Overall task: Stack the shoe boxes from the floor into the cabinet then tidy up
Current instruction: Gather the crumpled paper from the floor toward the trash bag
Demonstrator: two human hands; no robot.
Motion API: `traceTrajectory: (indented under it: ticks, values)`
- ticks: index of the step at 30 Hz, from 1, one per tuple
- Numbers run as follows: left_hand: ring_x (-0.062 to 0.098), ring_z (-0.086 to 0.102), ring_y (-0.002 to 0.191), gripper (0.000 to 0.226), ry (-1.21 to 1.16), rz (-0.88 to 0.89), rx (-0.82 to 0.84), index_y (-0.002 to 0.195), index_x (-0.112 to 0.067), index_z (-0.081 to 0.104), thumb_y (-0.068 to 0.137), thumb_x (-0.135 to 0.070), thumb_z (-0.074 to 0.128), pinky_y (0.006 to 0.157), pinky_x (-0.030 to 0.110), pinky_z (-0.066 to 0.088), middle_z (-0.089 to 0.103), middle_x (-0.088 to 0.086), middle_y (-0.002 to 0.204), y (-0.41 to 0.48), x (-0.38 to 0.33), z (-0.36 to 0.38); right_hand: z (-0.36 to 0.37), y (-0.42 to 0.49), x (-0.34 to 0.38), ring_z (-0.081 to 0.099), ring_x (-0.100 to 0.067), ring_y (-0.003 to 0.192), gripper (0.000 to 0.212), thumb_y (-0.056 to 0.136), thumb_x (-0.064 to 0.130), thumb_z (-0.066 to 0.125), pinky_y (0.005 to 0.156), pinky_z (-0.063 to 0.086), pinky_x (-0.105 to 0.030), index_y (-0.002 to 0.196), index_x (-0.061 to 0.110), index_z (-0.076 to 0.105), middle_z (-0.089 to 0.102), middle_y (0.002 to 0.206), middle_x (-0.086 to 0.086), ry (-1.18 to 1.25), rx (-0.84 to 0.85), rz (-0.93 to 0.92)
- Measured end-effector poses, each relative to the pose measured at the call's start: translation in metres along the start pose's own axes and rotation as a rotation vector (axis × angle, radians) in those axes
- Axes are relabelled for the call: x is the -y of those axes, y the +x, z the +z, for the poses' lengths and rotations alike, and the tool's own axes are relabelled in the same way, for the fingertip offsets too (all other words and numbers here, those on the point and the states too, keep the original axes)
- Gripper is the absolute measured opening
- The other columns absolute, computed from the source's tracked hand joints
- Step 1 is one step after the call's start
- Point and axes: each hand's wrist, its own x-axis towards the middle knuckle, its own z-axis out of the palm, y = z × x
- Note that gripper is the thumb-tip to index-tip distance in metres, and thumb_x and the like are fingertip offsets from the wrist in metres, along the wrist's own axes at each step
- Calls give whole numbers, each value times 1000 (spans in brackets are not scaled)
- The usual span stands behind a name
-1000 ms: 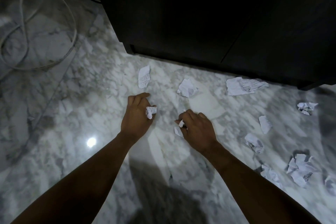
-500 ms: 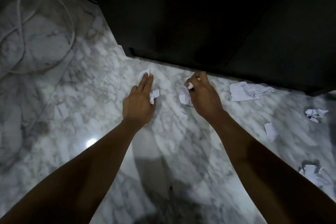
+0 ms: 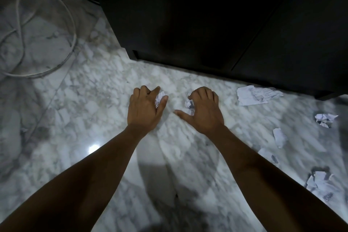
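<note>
Left hand (image 3: 145,108) grips a paper wad (image 3: 159,98); right hand (image 3: 203,111), thumb spread, curls fingers over a paper scrap (image 3: 188,104). Torn sheet (image 3: 252,96) on floor (image 3: 90,103) right of hands.

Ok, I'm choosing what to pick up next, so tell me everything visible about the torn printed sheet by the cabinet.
The torn sheet is white paper with ragged edges and rows of dark print, too blurred to read. It lies nearly flat, slightly creased, on the marble floor just before the dark cabinet base, to the right of the right hand. Only the floor touches it.
</note>
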Motion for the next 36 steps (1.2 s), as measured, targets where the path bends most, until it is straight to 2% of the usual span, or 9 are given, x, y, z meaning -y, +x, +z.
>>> traceTrajectory:
  ticks: [5,8,11,14,16,20,23,28,36]
  values:
    - [24,43,98,43,-36,10,-58,105,-12,69,101,-46,43,85,42,47,55,8,98,-1,2,4,4,-3,0,46,-17,97,50,93,69,43,85,38,-33,95,21,59,52,102,6,14,-10,5]
    - [24,46,111,32,-140,12,-76,100,-10,70,101,-35,49,87,36,51,57,6,119,-1,3,5,2,-2,2,45,-18,94,52,97,64,32,83,38,-34,94,20,59,53,101,6,9,14,5]
    - [24,50,109,30,-182,81,-103,110,-9,67,101,-27,45,92,41,51,64,6,114,-1,4,6,2,-3,2,49,-21,96,41,104,43,29,81,40,-37,101,17,61,56,104,3,-16,-12,15]
    - [20,47,111,42,-235,42,-44,143,-19,49,101,-17,47,97,31,46,59,1,114,-2,4,6,5,-4,-1,49,-22,98,23,99,22,43,80,40,-36,118,20,56,55,112,4,-42,-7,-17]
    - [18,45,111,53,-237,51,-13,150,-24,41,100,-9,51,94,28,44,56,0,114,-2,4,7,6,-3,-1,48,-22,101,36,91,11,53,80,37,-35,125,24,55,54,119,5,-34,43,-35]
    - [20,45,114,36,-270,92,6,133,-17,63,98,-25,59,91,39,53,59,4,119,-12,5,3,-5,-14,-2,46,-17,109,30,99,35,42,87,35,-35,123,27,58,52,124,13,37,63,-62]
    - [21,44,116,55,-216,128,15,129,-14,65,93,-54,58,94,34,48,58,4,125,-36,3,4,-6,-36,-1,45,-18,109,57,94,67,35,87,38,-39,123,23,58,52,125,8,0,70,-131]
    - [21,55,97,41,-202,204,-84,117,-10,73,89,-40,73,83,33,53,64,4,105,-44,-3,8,8,-35,2,51,-23,90,31,100,44,44,76,41,-36,96,18,62,57,101,2,-60,-42,-93]
    - [17,68,66,20,-334,175,-119,98,-7,79,84,-20,73,63,32,60,71,6,82,-52,-4,4,14,-48,6,55,-19,62,34,96,37,59,58,46,-29,72,13,62,56,70,-2,92,-277,-51]
